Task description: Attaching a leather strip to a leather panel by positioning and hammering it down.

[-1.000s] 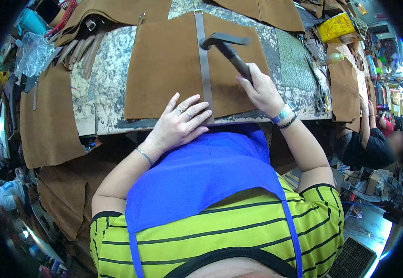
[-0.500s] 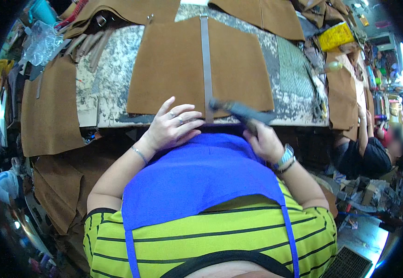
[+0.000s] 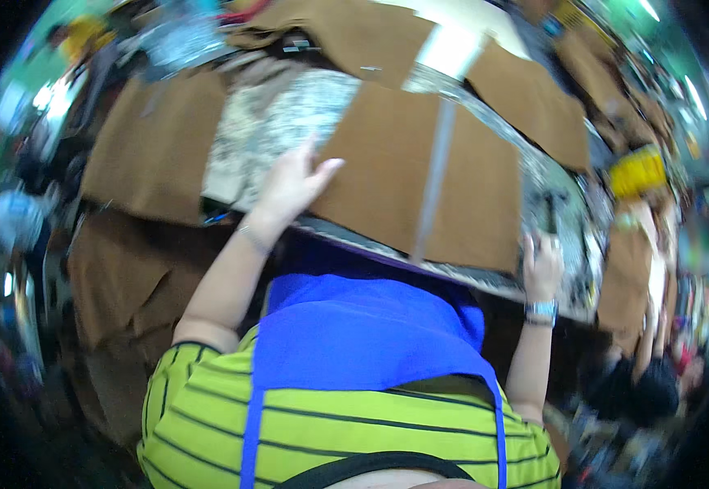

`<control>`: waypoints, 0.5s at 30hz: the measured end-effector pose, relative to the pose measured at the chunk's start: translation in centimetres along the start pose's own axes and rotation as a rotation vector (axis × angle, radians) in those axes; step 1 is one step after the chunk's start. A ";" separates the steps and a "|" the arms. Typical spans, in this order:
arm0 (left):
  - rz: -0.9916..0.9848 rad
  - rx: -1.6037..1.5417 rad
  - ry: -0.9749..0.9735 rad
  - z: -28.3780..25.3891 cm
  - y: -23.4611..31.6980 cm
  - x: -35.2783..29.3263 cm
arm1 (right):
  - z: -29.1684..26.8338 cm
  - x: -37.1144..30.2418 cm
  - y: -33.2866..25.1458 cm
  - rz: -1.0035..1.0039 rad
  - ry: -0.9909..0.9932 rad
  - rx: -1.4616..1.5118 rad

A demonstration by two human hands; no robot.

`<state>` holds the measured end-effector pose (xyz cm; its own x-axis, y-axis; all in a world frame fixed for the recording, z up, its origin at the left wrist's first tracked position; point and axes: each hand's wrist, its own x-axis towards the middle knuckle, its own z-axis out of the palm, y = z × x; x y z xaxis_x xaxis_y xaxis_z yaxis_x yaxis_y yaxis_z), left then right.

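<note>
A brown leather-like panel [image 3: 371,163] lies flat on the worktable, with a narrow grey strip [image 3: 433,179] running down it from the far edge to the near edge. My left hand [image 3: 293,181] is over the panel's left edge, open, with thumb and fingers apart and nothing in it. Beyond the panel's right side, my right hand [image 3: 543,265] is closed round the handle of a dark hammer [image 3: 552,198]. The hammer's head points away from me, over the table's right part. Motion blurs both hands somewhat.
More brown panels lie at the left [image 3: 154,147], the back [image 3: 354,33] and the far right. Clear plastic [image 3: 179,45] is bunched at the back left. A yellow package [image 3: 638,171] sits at the right. Another person [image 3: 640,379] works at the right edge.
My right hand has carried the hammer rightward, from the strip's near end to beyond the panel. The left hand has reached out to the panel's left edge. The whole view has turned.
</note>
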<state>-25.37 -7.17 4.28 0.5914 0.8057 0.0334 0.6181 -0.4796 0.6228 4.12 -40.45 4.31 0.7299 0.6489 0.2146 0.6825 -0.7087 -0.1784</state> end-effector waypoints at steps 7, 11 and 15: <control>0.029 -0.147 -0.108 0.6 -0.4 1.3 | 2.0 1.0 -1.6 0.092 -0.259 0.784; 0.125 -0.343 0.024 -1.0 -1.4 0.3 | -2.3 2.7 -5.6 -0.050 -0.332 0.851; 0.066 -0.449 0.023 -8.7 -1.1 -2.4 | -6.5 4.6 -11.6 -0.206 -0.355 1.035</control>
<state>-31.98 -5.52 10.26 0.6071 0.7885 0.0990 0.2905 -0.3361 0.8959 -0.66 -31.05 13.60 0.4552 0.8873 0.0748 0.3722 -0.1133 -0.9212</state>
